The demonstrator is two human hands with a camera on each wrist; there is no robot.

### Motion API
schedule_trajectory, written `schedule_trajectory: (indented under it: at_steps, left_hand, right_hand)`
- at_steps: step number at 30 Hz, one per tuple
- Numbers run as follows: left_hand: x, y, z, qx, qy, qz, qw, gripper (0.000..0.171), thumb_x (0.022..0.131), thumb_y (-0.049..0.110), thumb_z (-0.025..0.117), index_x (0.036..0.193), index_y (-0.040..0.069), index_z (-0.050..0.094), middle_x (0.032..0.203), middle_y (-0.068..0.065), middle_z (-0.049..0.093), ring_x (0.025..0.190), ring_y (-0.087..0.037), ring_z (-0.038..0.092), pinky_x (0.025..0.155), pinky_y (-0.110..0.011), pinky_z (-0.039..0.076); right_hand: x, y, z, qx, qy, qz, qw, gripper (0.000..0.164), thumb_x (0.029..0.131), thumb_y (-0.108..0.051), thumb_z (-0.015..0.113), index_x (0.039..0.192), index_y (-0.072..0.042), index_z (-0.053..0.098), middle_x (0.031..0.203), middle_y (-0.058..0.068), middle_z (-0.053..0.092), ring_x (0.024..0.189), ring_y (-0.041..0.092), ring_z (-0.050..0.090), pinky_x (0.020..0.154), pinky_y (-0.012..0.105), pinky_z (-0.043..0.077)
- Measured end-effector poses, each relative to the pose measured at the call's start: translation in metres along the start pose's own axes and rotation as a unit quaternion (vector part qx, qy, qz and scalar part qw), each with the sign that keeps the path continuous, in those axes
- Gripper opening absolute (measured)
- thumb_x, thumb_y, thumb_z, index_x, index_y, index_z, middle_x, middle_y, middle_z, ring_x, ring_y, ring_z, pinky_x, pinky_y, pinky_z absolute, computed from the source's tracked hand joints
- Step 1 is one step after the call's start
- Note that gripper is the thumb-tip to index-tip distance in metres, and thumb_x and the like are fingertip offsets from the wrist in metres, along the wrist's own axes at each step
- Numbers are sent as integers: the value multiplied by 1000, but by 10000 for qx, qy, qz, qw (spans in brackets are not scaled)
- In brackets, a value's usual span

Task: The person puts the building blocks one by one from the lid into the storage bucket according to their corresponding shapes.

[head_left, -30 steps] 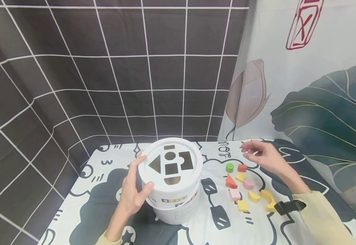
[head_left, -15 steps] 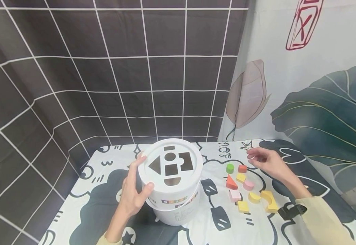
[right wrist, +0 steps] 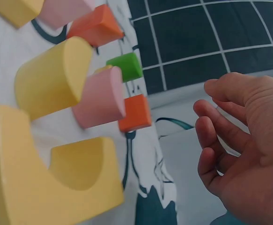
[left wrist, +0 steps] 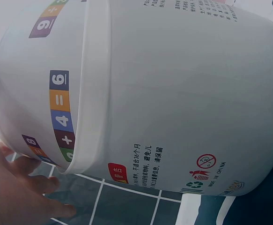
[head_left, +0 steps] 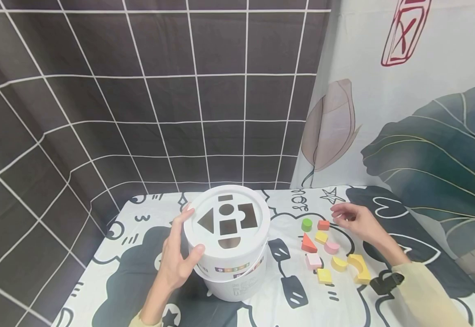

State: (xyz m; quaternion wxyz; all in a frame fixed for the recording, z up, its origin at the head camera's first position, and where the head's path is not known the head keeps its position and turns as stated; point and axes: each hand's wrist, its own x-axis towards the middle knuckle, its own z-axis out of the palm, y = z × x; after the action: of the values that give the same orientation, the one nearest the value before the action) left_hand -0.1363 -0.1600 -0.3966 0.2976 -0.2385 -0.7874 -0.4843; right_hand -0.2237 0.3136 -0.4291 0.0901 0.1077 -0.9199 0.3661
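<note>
A white bucket (head_left: 237, 286) stands upright, its white lid (head_left: 258, 236) cut with shaped holes. My left hand (head_left: 176, 261) holds the lid's left edge, with thumb at the near rim and a fingertip at the far rim. In the left wrist view, the bucket's printed side (left wrist: 197, 93) fills most of the picture, and the left fingers (left wrist: 47, 211) show at lower left. My right hand (head_left: 358, 222) hovers, loosely curled around nothing, just right of a small red block (head_left: 323, 225). Nearby are a green cylinder (head_left: 306, 224), a red triangle block (head_left: 309, 244) and a yellow arch block (head_left: 359, 268).
Other blocks lie among these: a pink square block (head_left: 313, 261), a pink rounded block (head_left: 331, 247), a yellow half-round block (head_left: 338, 264) and yellow square blocks (head_left: 324, 276). A patterned cloth (head_left: 270, 309) covers the table. A dark grid curtain (head_left: 221, 100) hangs behind.
My right hand has drawn back to the right and lowered slightly toward the tabletop beside the small red block. My left hand and the bucket have stayed in place.
</note>
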Motion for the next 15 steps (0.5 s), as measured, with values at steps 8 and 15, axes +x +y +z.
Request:
schedule_trajectory:
  at_steps: [8,15]
  left_hand:
    - [-1,0,0,-29,-3,31,10000,73,76,23,61,146,10,45,156,-15,39,141,-39,37,113,-43,25]
    - [0,-1,0,-28,-31,-12,10000,74,76,23,61,147,10,45,156,-15,38,141,-39,36,107,-62,26]
  right_hand:
    - [1,8,9,-27,-31,80,10000,31,85,1,72,116,5,66,95,10,70,80,21,59,65,26,47]
    - [3,15,14,-64,-15,77,9999,31,84,3,71,115,6,66,97,14,70,79,23,59,61,26,46]
